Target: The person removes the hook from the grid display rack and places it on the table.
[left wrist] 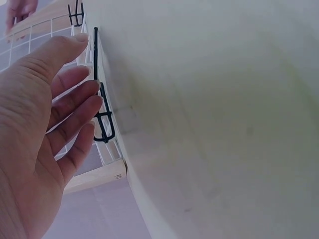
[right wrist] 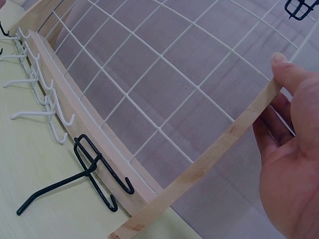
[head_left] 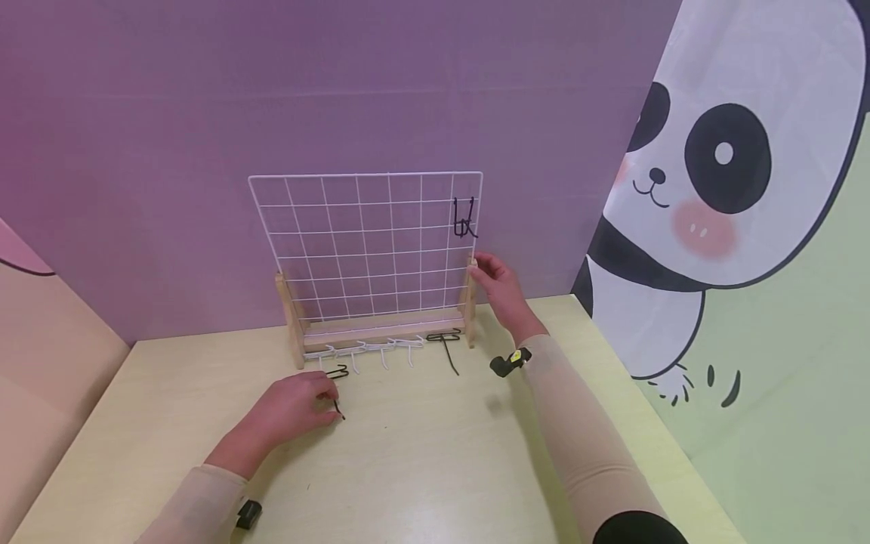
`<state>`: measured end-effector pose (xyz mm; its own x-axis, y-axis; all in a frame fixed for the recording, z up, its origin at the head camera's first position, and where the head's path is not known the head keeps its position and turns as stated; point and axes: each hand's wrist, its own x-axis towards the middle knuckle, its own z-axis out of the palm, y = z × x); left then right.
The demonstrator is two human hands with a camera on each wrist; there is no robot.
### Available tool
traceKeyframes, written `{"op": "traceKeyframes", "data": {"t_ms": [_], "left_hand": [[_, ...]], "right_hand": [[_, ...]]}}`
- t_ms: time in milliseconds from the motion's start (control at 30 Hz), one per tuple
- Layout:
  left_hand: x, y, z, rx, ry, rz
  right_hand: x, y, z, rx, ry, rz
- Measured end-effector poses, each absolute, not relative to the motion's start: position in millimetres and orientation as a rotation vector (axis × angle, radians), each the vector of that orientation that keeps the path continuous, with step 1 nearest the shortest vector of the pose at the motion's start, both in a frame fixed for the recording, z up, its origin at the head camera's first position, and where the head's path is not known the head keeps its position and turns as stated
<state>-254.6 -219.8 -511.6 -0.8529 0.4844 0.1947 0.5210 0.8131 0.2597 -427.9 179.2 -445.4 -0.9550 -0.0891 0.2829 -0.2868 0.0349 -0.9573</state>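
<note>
A white wire grid panel (head_left: 356, 242) stands upright in a wooden stand (head_left: 292, 321). My right hand (head_left: 499, 287) grips the top of the stand's right post (right wrist: 199, 167), thumb on one side and fingers behind. My left hand (head_left: 292, 404) is over a black wire hook (left wrist: 104, 127) lying on the table before the stand's left end. Its fingers are loosely bent beside the hook's stem, with thumb and fingertips apart; whether they touch it is unclear. Another black hook (right wrist: 89, 172) lies by the right end. A third black hook (head_left: 464, 219) hangs high on the grid's right side.
Several white hooks (head_left: 381, 346) lie in a row along the stand's front base. The light wooden table (head_left: 408, 468) meets a purple wall covering (head_left: 170, 189) behind. A panda picture (head_left: 727, 189) covers the wall at right.
</note>
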Motion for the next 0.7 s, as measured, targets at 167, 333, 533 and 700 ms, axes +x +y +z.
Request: {"op": "traceKeyframes", "data": {"t_ms": [167, 333, 533, 700], "left_hand": [[-255, -220, -508, -0.764, -2.909, -0.511], [-256, -218, -505, -0.743, -2.924, -0.560], [-263, -211, -498, -0.747, -2.886, -0.639], [-270, -201, -487, -0.778, -2.823, -0.657]], "right_hand": [[-428, 180, -445, 0.408, -2.190, 2.009], [-428, 181, -445, 0.420, -2.196, 2.000], [-429, 180, -445, 0.425, -2.179, 2.004], [-429, 180, -446, 0.418, -2.184, 2.012]]}}
